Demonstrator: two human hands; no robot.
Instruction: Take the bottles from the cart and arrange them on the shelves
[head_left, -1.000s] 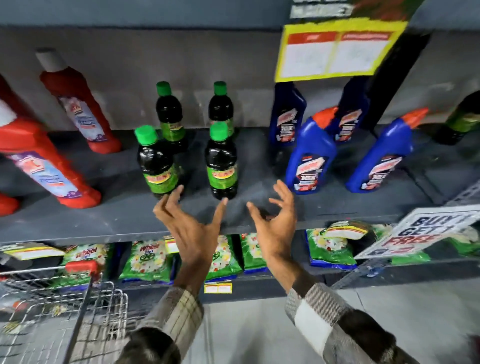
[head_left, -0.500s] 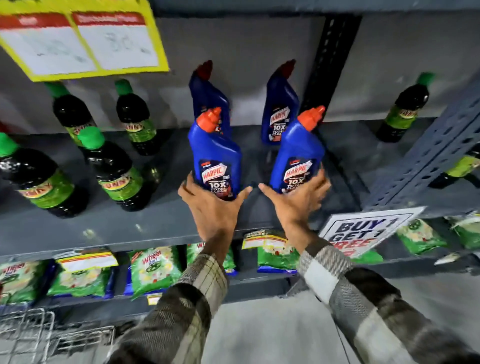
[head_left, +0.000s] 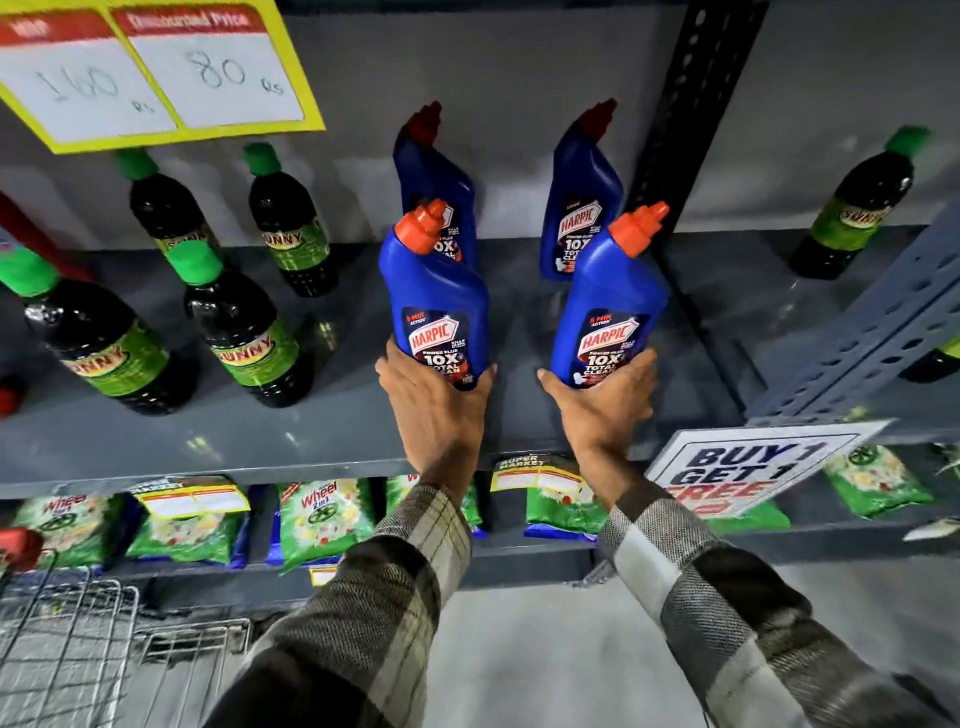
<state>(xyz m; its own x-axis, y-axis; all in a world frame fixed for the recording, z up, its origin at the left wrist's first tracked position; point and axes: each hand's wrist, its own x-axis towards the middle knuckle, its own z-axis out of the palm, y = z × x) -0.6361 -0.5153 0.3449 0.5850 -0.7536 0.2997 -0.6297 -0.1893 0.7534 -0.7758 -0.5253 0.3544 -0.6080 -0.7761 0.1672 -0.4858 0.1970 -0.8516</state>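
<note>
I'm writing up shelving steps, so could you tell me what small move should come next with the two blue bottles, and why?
Probably let go: the left hand and right hand each grip a front blue bottle, both apparently standing upright on the shelf, aligned with the rear pair.

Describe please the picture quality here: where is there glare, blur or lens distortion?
Head view: wide-angle distortion splays the bottles outward and bends the shelf upright; light glares in patches on the grey shelf and on the dark green-capped bottle; the price card is softly blurred; the blue bottles in the left hand and right hand are sharp.
</note>
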